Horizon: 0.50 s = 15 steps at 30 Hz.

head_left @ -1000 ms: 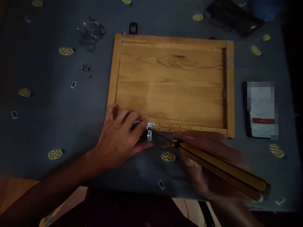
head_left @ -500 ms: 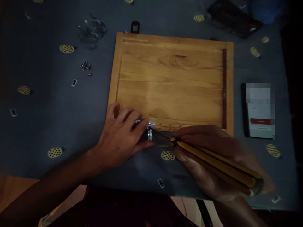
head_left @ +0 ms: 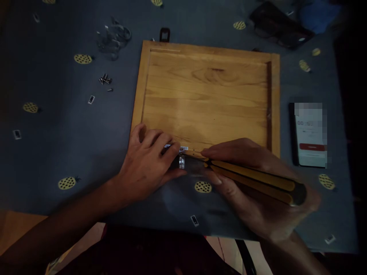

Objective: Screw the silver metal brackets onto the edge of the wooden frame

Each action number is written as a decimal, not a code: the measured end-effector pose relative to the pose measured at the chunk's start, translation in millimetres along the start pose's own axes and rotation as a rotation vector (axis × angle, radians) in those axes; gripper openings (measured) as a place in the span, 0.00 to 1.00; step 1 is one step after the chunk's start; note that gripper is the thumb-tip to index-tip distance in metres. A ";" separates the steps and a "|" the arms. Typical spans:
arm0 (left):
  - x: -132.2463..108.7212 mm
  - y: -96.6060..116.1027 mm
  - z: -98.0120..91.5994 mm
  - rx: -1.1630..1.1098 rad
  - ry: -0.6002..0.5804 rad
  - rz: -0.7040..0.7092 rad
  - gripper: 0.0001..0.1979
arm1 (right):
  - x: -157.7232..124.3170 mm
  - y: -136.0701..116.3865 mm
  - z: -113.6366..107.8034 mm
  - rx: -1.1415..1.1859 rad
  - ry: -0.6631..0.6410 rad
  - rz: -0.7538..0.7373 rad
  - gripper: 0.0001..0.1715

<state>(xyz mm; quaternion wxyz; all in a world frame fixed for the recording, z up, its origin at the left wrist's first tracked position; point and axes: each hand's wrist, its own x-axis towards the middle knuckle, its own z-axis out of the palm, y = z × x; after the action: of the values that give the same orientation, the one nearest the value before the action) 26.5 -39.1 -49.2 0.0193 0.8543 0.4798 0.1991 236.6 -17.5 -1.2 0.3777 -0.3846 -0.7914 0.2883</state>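
Observation:
A screwdriver [head_left: 252, 177] with a yellow and black handle is held in my right hand [head_left: 258, 214], its fingers wrapped round the grip. Its shaft points left to a small shiny metal fitting [head_left: 181, 162] at the near edge of a framed wooden panel [head_left: 206, 95]. I cannot tell exactly where the tip sits. My left hand [head_left: 146, 164] pinches the fitting from the left, with fingertips over the panel's edge and thumb below. Part of the fitting is hidden behind those fingers. Small holes show along the panel's edge, right of the fitting.
Several screws [head_left: 105, 79] lie left of the panel, below a pair of clear glasses [head_left: 114, 38]. A dark metal hasp [head_left: 164, 34] sticks out at the far edge. A phone [head_left: 309, 135] lies to the right, a dark case [head_left: 279, 25] and blue cloth [head_left: 318, 17] behind.
My right hand and the screwdriver handle have swung up and slightly left, so the handle lies flatter. My left hand keeps its place on the fitting. The view has shifted slightly.

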 end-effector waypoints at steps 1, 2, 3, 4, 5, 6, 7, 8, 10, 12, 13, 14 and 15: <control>-0.1 0.2 0.3 -0.001 0.006 -0.001 0.23 | 0.0 0.4 -2.1 0.004 -0.035 -0.010 0.10; -0.2 0.4 0.7 -0.002 0.009 -0.004 0.23 | -0.4 1.2 -4.4 0.000 -0.070 -0.021 0.12; -0.4 0.6 1.0 -0.003 0.008 -0.007 0.23 | -1.3 2.3 -6.7 -0.006 -0.105 -0.035 0.13; -0.6 0.8 1.2 -0.006 0.005 -0.010 0.23 | -2.6 3.6 -8.8 -0.014 -0.134 -0.045 0.14; -0.8 1.0 1.4 -0.008 0.002 -0.011 0.23 | -4.4 4.8 -10.4 -0.021 -0.149 -0.047 0.13; -1.0 1.1 1.5 -0.009 -0.001 -0.011 0.23 | -6.6 6.0 -11.3 -0.025 -0.158 -0.049 0.13; -1.2 1.2 1.5 -0.009 0.000 -0.011 0.23 | -9.2 6.9 -11.6 -0.031 -0.160 -0.047 0.13; -1.3 1.2 1.6 -0.008 0.002 -0.011 0.23 | -11.9 7.4 -11.2 -0.041 -0.157 -0.042 0.13; -1.4 1.1 1.5 -0.005 0.006 -0.013 0.23 | -16.9 7.9 -9.4 -0.068 -0.153 -0.013 0.14; -1.2 1.1 1.4 0.003 0.002 -0.014 0.23 | -19.9 9.3 -8.4 -0.074 -0.127 -0.003 0.13; -1.1 1.2 1.3 0.011 -0.005 -0.015 0.22 | -20.4 11.0 -9.0 -0.075 -0.097 0.002 0.13; -1.0 1.3 1.1 0.019 -0.018 -0.017 0.22 | -20.1 13.6 -10.5 -0.079 -0.085 0.002 0.14; -0.9 1.5 1.1 0.026 -0.029 -0.019 0.22 | -19.3 17.1 -12.8 -0.084 -0.082 -0.002 0.15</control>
<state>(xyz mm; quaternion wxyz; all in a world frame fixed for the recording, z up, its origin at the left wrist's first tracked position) 27.7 -40.5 -50.1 0.0170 0.8527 0.4900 0.1801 261.9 -22.1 -14.2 0.3286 -0.3874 -0.8180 0.2699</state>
